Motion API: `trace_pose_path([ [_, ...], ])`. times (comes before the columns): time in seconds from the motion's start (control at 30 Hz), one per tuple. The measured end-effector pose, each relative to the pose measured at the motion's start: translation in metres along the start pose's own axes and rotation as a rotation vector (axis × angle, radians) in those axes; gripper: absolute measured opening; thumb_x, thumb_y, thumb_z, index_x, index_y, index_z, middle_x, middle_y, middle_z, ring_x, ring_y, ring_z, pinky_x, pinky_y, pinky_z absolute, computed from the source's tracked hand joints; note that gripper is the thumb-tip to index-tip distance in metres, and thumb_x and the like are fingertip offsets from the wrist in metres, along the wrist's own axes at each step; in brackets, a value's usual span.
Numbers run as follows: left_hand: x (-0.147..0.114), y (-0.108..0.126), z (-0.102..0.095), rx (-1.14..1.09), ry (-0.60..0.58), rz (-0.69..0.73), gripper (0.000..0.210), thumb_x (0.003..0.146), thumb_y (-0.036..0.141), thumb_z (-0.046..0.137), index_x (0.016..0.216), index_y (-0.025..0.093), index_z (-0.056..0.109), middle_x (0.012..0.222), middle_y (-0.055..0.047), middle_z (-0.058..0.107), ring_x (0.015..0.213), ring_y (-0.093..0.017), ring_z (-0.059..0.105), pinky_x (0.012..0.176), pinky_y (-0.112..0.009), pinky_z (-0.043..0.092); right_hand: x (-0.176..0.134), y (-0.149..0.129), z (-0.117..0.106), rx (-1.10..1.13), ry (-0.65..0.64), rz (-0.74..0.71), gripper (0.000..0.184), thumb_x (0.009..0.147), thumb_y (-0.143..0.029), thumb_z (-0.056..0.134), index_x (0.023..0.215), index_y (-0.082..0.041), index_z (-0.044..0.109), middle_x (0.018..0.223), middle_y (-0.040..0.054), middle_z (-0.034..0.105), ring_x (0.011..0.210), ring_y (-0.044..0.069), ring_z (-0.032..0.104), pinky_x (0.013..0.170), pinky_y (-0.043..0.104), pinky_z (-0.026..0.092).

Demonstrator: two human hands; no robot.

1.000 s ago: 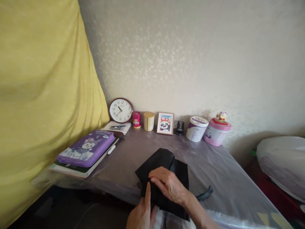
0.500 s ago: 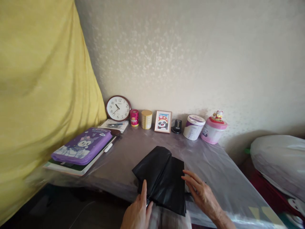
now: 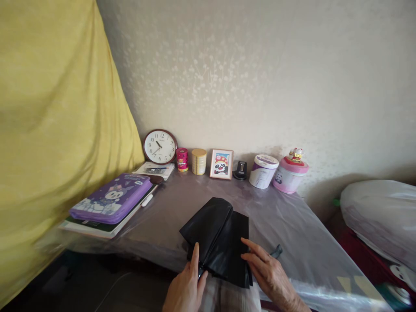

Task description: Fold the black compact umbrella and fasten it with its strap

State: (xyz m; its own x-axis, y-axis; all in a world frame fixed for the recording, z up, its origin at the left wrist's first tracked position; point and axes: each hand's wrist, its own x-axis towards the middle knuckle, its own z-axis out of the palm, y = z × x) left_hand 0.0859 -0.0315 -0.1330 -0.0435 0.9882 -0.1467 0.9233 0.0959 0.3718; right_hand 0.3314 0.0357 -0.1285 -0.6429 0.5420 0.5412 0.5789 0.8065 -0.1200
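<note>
A black folding umbrella [image 3: 212, 236], its fabric panels loosely folded, lies near the front edge of the table. My left hand [image 3: 186, 281] is closed around its near left end, index finger stretched along the fabric; a shiny bit shows between thumb and fingers. My right hand [image 3: 268, 271] has its fingers extended, with the fingertips touching the right-hand panel. Past the knuckles of that hand a dark grey rod-like end [image 3: 277, 251] sticks out; whether it belongs to the umbrella is hidden.
Plastic film covers the table [image 3: 175, 208]. Along the wall stand a clock [image 3: 160, 146], a pink can [image 3: 182, 160], a yellow can [image 3: 199, 162], a picture frame [image 3: 221, 164] and two tubs [image 3: 264, 173]. A purple case [image 3: 112, 198] lies on books at left.
My right hand has moved slightly left, its fingertips now farther over the umbrella's right panel. The dark grey end beside it has come into clearer view. My left hand keeps its hold.
</note>
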Motion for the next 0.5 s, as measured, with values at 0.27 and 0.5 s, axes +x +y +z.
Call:
trace_pose_path([
  [0.27,-0.001,-0.004,0.003,-0.023,0.023,0.006,0.061,0.097,0.028,0.029,0.147,0.009,0.0,0.135,-0.017,0.045,0.113,-0.02,0.055,0.094,-0.027,0.043,-0.003,0.001,0.0,0.012,-0.017,-0.01,0.025,0.092,-0.011,0.036,0.1,-0.02,0.057,0.131,0.0098,0.048,0.109,0.015,0.057,0.088,0.025,0.05],
  [0.5,-0.001,-0.004,0.001,-0.064,0.021,0.017,0.061,0.096,0.027,0.03,0.147,0.009,0.001,0.133,-0.016,0.047,0.11,-0.021,0.057,0.093,-0.03,0.044,0.016,-0.004,-0.005,0.177,0.105,0.048,0.016,0.093,-0.012,0.037,0.1,-0.02,0.049,0.126,0.0107,0.052,0.103,0.013,0.06,0.085,0.023,0.049],
])
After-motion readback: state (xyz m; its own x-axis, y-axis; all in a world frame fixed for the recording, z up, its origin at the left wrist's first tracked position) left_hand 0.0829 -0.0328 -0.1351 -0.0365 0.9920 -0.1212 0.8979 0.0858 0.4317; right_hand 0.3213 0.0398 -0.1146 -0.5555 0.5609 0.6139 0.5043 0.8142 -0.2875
